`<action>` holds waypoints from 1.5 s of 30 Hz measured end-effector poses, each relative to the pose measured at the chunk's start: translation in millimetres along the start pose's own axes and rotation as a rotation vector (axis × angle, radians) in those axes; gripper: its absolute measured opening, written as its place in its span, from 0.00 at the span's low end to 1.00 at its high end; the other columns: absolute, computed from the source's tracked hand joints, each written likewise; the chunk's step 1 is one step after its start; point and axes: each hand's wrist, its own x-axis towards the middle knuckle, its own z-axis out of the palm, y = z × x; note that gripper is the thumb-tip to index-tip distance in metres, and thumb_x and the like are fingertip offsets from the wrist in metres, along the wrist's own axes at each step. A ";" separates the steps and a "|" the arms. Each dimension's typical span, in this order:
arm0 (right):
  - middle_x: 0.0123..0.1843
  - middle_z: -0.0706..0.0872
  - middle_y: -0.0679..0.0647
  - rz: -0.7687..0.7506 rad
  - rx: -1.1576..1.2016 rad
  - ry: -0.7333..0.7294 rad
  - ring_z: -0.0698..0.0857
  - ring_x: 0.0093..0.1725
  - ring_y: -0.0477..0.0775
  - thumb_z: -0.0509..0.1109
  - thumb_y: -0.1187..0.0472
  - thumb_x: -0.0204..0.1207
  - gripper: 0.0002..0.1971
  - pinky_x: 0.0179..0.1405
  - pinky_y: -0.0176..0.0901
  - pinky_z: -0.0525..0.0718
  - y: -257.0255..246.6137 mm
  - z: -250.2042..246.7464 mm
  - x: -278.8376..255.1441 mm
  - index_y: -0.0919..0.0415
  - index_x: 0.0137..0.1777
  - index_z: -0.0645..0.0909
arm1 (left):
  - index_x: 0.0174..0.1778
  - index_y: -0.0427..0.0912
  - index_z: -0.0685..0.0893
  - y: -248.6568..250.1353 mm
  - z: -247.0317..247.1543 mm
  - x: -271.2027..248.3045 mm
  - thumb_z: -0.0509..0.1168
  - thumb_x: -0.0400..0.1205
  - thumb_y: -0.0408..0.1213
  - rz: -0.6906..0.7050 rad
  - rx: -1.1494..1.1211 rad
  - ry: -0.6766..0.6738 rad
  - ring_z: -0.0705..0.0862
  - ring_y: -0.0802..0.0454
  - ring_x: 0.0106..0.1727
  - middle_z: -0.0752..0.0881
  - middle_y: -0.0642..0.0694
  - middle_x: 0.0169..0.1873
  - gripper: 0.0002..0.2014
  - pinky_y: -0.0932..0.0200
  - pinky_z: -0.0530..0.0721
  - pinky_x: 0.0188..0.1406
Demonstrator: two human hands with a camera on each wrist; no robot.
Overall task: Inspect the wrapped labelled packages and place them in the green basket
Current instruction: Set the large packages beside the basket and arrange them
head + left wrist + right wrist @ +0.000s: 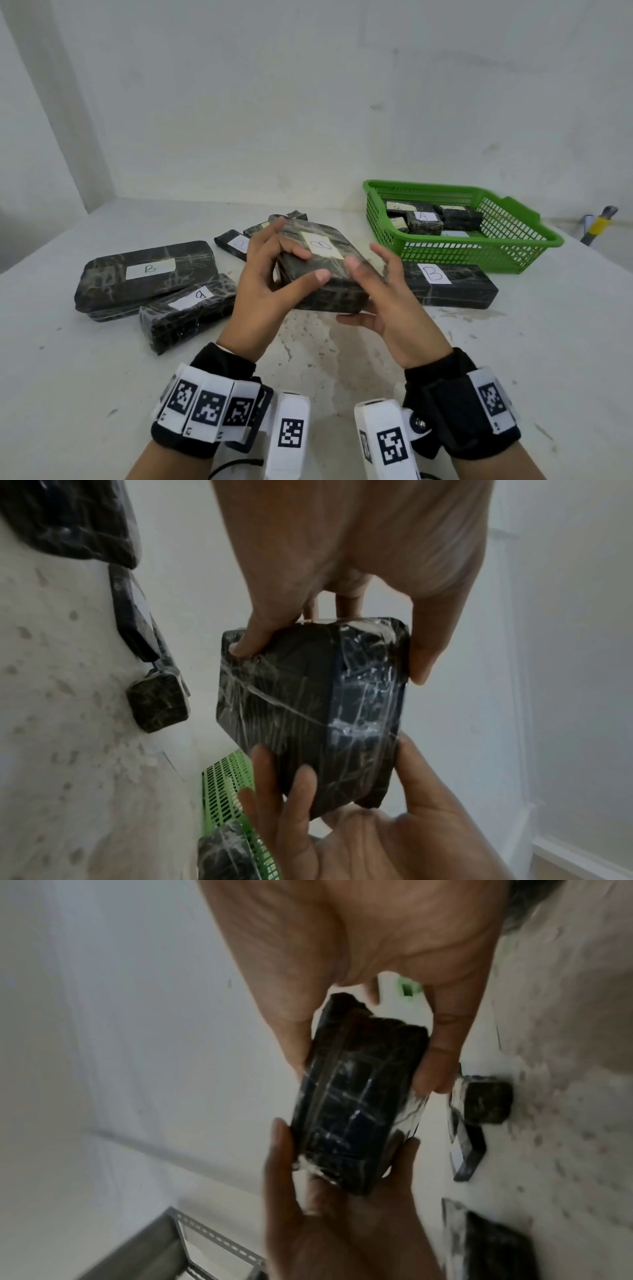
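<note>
Both hands up over the table (102, 359), a black wrapped package (322, 270) held between them, clear of the surface. Left hand (267, 284) curls round its left end, thumb on the near top edge, fingers over the far side. Right hand (383, 301) cups the right end, thumb on top, fingers underneath. So each grip is clamped on the pkg; the wrist views confirm it, fingers on both faces. White label on top reads like a "D", turned sideways, not 100% sure.

Green basket (513, 253) sits at the right rear of the table, w/ several small black pkgs inside; one label in there reads "A" (423, 216), the others too small to read.

Still on the table: a large flat pkg (144, 274) at left marked "B"; a narrower one (188, 311) leaning on its near edge, label also looks like "B", rotated. Behind the hands, two slimmer pkgs (233, 243), labels unreadable. Just in front of the basket a long pkg (448, 284) marked "B", partly behind the right hand.

Black wrist straps w/ square black-and-white code tags on both arms. Table top is pale, scuffed and stained. Sth w/ a yellow band (597, 224) at far right edge, can't tell what.
</note>
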 end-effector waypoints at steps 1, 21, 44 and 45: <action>0.61 0.86 0.56 0.056 0.040 0.019 0.91 0.51 0.55 0.78 0.45 0.61 0.44 0.38 0.46 0.89 -0.5 0.5 0.1 0.49 0.77 0.64 | 0.41 0.58 0.85 0.1 0.7 -0.3 0.78 0.64 0.49 -0.004 -0.007 -0.003 0.67 0.57 0.82 0.73 0.57 0.74 0.13 0.36 0.71 0.78; 0.54 0.90 0.63 0.003 -0.029 0.457 0.91 0.52 0.68 0.76 0.67 0.76 0.16 0.39 0.48 0.92 -52.1 -116.7 -45.4 0.65 0.64 0.84 | 0.52 0.36 0.81 -8.8 21.1 -2.6 0.70 0.81 0.34 -0.549 -0.413 -0.024 0.84 0.33 0.64 0.86 0.38 0.49 0.08 0.40 0.91 0.49; 0.55 0.83 0.63 0.106 -0.074 0.728 0.84 0.55 0.63 0.74 0.67 0.78 0.11 0.47 0.57 0.91 -45.7 -272.7 -52.8 0.68 0.58 0.82 | 0.46 0.31 0.81 -21.7 103.3 -26.7 0.62 0.85 0.25 -0.840 -0.045 -0.030 0.84 0.45 0.47 0.83 0.35 0.44 0.03 0.55 0.85 0.49; 0.55 0.83 0.63 0.120 -0.066 0.725 0.84 0.54 0.63 0.74 0.67 0.78 0.11 0.45 0.56 0.92 -44.0 -275.7 -49.8 0.68 0.58 0.82 | 0.46 0.31 0.81 -22.5 103.5 -28.1 0.62 0.85 0.25 -0.829 -0.035 -0.041 0.84 0.46 0.47 0.83 0.35 0.44 0.04 0.56 0.85 0.50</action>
